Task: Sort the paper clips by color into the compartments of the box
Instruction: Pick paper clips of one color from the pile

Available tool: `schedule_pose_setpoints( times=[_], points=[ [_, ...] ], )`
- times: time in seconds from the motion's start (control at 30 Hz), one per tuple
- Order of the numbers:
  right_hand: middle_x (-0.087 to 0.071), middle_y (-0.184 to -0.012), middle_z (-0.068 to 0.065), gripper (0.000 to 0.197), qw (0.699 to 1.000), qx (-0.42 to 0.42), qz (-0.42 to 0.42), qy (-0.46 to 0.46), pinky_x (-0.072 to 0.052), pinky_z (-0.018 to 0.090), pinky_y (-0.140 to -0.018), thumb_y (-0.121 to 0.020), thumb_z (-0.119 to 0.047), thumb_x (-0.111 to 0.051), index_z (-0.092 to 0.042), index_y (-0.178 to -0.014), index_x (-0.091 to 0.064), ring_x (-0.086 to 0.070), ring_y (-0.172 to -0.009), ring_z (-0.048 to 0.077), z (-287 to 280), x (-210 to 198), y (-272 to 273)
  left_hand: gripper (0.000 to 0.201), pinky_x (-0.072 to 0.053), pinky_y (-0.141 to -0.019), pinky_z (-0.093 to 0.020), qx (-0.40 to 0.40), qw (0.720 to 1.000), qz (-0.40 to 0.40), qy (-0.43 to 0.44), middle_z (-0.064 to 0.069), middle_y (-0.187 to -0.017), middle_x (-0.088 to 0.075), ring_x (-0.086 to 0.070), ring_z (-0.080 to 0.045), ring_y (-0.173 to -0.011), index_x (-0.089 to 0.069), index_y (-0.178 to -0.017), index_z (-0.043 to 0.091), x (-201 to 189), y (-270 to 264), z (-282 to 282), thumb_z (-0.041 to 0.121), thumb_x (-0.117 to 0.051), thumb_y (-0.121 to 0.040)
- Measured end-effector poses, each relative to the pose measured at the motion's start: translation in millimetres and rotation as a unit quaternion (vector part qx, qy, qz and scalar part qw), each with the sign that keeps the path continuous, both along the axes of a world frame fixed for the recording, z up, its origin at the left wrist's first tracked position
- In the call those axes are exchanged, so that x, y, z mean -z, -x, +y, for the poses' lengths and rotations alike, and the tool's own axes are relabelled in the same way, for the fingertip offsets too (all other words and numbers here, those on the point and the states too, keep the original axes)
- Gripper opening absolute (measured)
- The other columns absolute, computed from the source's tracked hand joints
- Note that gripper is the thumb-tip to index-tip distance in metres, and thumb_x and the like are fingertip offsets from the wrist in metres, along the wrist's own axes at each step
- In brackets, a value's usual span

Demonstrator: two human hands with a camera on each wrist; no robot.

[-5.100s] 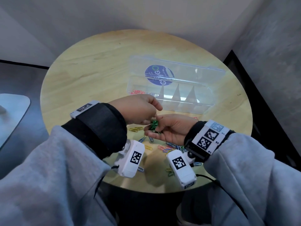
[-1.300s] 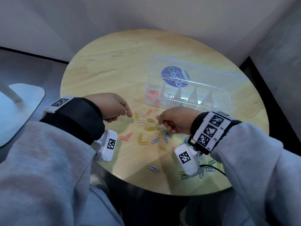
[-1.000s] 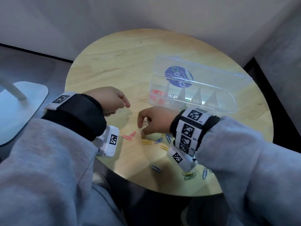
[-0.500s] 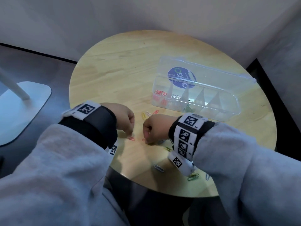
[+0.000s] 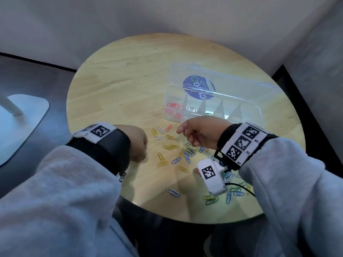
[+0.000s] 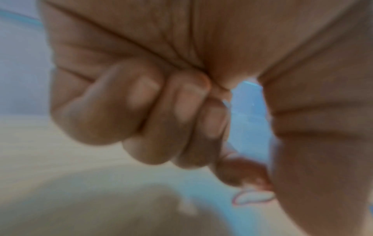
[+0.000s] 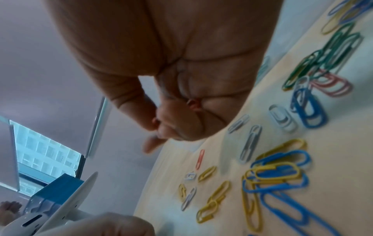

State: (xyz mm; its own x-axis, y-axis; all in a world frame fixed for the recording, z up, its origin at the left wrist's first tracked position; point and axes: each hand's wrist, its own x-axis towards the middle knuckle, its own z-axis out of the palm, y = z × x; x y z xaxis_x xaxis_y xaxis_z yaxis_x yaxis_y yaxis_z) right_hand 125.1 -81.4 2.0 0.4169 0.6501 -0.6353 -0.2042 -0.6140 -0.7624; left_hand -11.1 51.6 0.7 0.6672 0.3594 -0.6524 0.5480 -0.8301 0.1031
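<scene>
My right hand (image 5: 201, 131) is lifted off the table with its fingers curled in, cupping a red clip (image 5: 193, 137) against the palm; a sliver of the same red wire (image 7: 192, 103) shows between the folded fingers in the right wrist view. I keep it tucked like this so I can gather reds without a trip for each one. How many I hold I cannot tell.

My left hand (image 5: 137, 143) sits low over the table (image 5: 130, 71), fist-like, with the outer fingers (image 6: 145, 111) folded tight. The forefinger and thumb meet right at another red clip (image 6: 252, 197) at the bottom of that blurred view. I judge it a pinch, though the blur leaves it unsure whether the clip is off the wood.

Just beyond my fingers lie the loose clips (image 5: 173, 147): yellow, white, blue and one red (image 5: 168, 127) near the box, with a tangle of blue and yellow (image 5: 188, 152) under my right wrist and more green and blue (image 5: 211, 198) at the near edge. They stay spread flat so each colour can be read.

The clear box (image 5: 256, 115) stands open behind them, lid tipped back, its front wall within easy reach. The leftmost compartment holds the reds (image 5: 174, 105), the next one white clips (image 5: 192, 109), and something dark sits in the third. That left compartment is where I judge these reds belong.
</scene>
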Motion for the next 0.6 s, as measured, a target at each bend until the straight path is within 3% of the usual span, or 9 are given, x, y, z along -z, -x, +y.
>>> schedule_pose_setpoints(
  times=[0.1,0.2,0.27,0.33,0.4,0.5,0.6],
  points=[
    [-0.041,-0.066,0.006,0.032,1.000,0.017,0.024,-0.007,-0.033,0.016,-0.036,-0.089,0.002,-0.028,-0.005,-0.071,-0.053,-0.038,-0.053,0.014,4.2,0.8,0.5,0.016,-0.036,-0.058,-0.023,-0.080,0.987,-0.062,0.128,0.004,-0.061,-0.052,-0.043,-0.015,-0.057,-0.054,-0.064,0.020,-7.1,2.0,14.1,0.019,-0.061,-0.079],
    [-0.038,-0.062,0.003,0.029,1.000,0.005,-0.002,0.014,-0.029,0.017,-0.040,-0.092,-0.004,-0.034,-0.008,-0.071,-0.054,-0.035,-0.052,0.013,11.8,0.3,2.8,0.025,-0.034,-0.053,-0.024,-0.189,0.934,-0.163,0.258,-0.005,-0.063,-0.045,-0.035,-0.018,-0.053,-0.046,-0.062,0.015,-17.6,1.5,22.2,0.009,-0.054,-0.085],
    [-0.039,-0.060,0.002,0.021,0.993,-0.051,-0.100,0.046,-0.030,0.019,-0.044,-0.091,-0.007,-0.046,-0.011,-0.073,-0.056,-0.037,-0.051,0.013,18.5,0.4,2.8,0.028,-0.033,-0.046,-0.019,-0.257,0.890,-0.218,0.308,-0.004,-0.063,-0.042,-0.034,-0.015,-0.051,-0.042,-0.061,0.014,-21.2,0.0,24.0,0.001,-0.045,-0.086],
    [-0.043,-0.061,-0.002,0.005,0.953,-0.140,-0.248,0.099,-0.034,0.020,-0.048,-0.088,-0.016,-0.058,-0.016,-0.083,-0.060,-0.041,-0.052,0.012,24.5,-1.9,2.6,0.026,-0.032,-0.041,-0.016,-0.308,0.849,-0.246,0.351,-0.004,-0.061,-0.041,-0.036,-0.016,-0.051,-0.040,-0.062,0.012,-23.5,-1.8,24.1,-0.002,-0.038,-0.084],
    [-0.045,-0.067,-0.010,0.015,0.897,-0.206,-0.367,0.135,-0.033,0.019,-0.052,-0.085,-0.022,-0.061,-0.023,-0.100,-0.062,-0.045,-0.059,0.009,29.0,-1.6,3.5,0.024,-0.030,-0.035,-0.014,-0.351,0.811,-0.270,0.382,-0.004,-0.057,-0.043,-0.039,-0.015,-0.048,-0.038,-0.063,0.011,-25.1,-2.5,25.5,-0.002,-0.036,-0.083],
    [-0.047,-0.084,-0.007,0.040,0.828,-0.296,-0.440,0.180,-0.036,0.023,-0.066,-0.084,-0.019,-0.060,-0.028,-0.122,-0.052,-0.047,-0.082,0.014,36.0,3.4,9.4,0.023,-0.025,-0.032,-0.013,-0.393,0.767,-0.299,0.410,-0.003,-0.055,-0.042,-0.038,-0.011,-0.041,-0.036,-0.062,0.012,-27.1,-1.4,29.2,-0.001,-0.035,-0.080],
    [-0.047,-0.091,-0.005,0.051,0.794,-0.337,-0.454,0.225,-0.044,0.029,-0.073,-0.082,-0.011,-0.059,-0.032,-0.125,-0.042,-0.051,-0.086,0.020,40.2,10.8,12.8,0.024,-0.020,-0.032,-0.013,-0.404,0.753,-0.323,0.406,-0.003,-0.057,-0.038,-0.034,-0.010,-0.040,-0.033,-0.058,0.013,-29.0,-0.7,30.7,-0.002,-0.034,-0.078]
  ],
)
